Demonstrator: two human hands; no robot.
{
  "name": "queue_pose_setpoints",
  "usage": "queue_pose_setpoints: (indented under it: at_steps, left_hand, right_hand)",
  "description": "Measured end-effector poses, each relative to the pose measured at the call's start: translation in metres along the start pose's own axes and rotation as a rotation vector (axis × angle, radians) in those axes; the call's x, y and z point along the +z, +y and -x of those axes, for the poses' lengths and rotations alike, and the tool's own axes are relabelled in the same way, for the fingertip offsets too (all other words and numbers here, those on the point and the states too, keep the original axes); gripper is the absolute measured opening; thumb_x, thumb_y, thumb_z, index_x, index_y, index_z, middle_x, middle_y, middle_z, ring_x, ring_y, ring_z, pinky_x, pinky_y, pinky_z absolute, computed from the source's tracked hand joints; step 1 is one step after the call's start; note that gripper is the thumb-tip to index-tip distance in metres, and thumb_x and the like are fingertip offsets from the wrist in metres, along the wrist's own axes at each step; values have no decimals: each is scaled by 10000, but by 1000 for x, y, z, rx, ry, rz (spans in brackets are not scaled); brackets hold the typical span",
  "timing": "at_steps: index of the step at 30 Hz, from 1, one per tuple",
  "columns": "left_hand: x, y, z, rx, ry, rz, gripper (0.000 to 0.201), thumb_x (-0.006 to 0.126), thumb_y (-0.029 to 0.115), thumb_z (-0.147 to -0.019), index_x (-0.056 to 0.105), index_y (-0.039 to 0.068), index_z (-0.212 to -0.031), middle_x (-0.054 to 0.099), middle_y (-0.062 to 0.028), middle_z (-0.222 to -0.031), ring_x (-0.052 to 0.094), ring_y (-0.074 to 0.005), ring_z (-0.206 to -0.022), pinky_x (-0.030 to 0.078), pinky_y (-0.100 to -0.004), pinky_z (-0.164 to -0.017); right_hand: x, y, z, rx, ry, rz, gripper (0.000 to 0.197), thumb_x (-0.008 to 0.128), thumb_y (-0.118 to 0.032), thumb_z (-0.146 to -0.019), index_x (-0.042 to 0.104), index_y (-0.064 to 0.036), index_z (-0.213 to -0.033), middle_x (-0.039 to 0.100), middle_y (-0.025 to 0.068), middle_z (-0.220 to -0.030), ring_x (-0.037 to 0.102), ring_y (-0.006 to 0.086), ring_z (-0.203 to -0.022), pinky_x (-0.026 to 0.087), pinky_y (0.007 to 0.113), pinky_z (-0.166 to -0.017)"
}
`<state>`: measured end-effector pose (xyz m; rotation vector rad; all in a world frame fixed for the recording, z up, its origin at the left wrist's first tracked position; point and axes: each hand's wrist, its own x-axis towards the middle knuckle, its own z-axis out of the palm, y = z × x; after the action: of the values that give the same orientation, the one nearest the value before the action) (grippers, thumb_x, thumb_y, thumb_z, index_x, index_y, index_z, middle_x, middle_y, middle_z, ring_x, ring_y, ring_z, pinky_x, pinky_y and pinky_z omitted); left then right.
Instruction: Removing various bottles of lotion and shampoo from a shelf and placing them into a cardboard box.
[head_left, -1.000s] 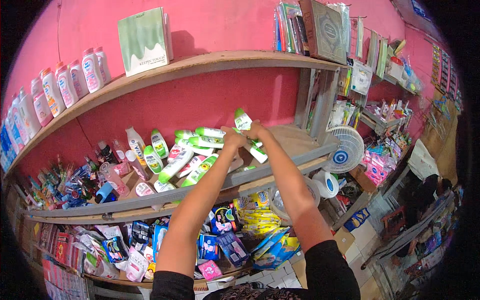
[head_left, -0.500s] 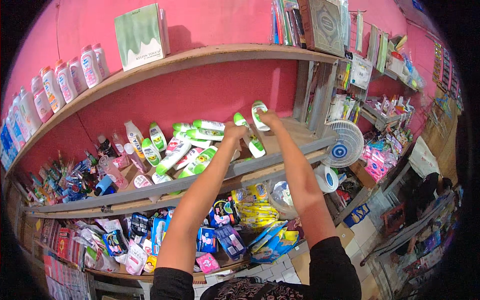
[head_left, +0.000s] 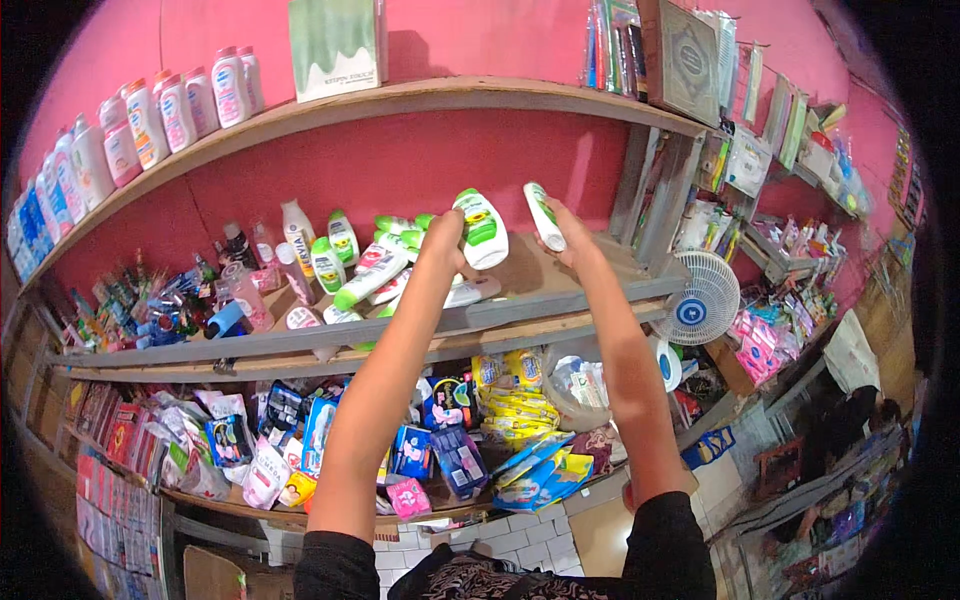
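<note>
Drawing left bottle (head_left: 483,230) and right bottle (head_left: 544,216) apart at the frame's upper centre, turned the first broad face on, the second nearly edge-on; grasped one in left hand (head_left: 445,240), one in right hand (head_left: 569,230), with fingers curled round each, so had neither free; reached almost straight-armed over shelf (head_left: 520,309) from the lower edge

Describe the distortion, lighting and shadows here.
Head view: the upper shelf bows, picture corners black; head view: the bottle in the left hand is brightly lit; head view: a package has a shadow on the pink wall.
</note>
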<state>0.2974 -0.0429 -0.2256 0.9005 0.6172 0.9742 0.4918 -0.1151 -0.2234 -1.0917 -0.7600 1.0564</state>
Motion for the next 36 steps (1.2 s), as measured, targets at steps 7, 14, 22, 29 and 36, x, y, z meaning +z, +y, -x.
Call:
queue_pose_setpoints:
  at_steps: [7, 14, 22, 29, 36]
  left_hand:
    - [-60, 22, 72, 29, -121, 267, 329, 320, 181, -972, 480, -42, -1154, 619, -189, -999, 648, -291, -860, 559, -431, -752]
    - [-146, 30, 159, 148, 55, 332, 351, 334, 234, -987, 503, -21, -1159, 640, -174, -988, 659, -258, -842, 560, -380, -749]
    - [-269, 28, 324, 400, 311, 277, 378, 388, 301, -981, 552, -21, -1092, 663, -150, -925, 667, -215, -742, 560, -333, -636]
    - [-376, -28, 508, 529, 603, 415, 413, 387, 343, -978, 566, -19, -1063, 666, -128, -891, 660, -202, -708, 558, -310, -634]
    - [-455, -117, 655, 589, 1028, 470, 385, 381, 312, -984, 535, -25, -1088, 654, -128, -884, 658, -203, -720, 554, -316, -620]
  right_hand:
    - [73, 18, 44, -34, -214, 95, 435, 551, -367, -876, 566, 45, -1015, 610, 123, -730, 583, 167, -512, 487, 272, -371]
    - [171, 46, 93, -34, -378, 176, 439, 568, -393, -859, 599, 24, -992, 631, 109, -773, 596, 165, -531, 484, 283, -402]
    - [308, 115, 180, 101, -621, 184, 413, 567, -448, -852, 566, -47, -954, 578, 42, -653, 560, 117, -462, 440, 235, -339]
    - [423, 207, 295, 277, -911, 211, 442, 566, -462, -849, 565, -29, -942, 580, 49, -654, 566, 124, -461, 444, 244, -341]
    - [500, 336, 405, 513, -1145, 220, 412, 577, -416, -858, 581, -6, -902, 579, 78, -624, 554, 165, -431, 458, 284, -374]
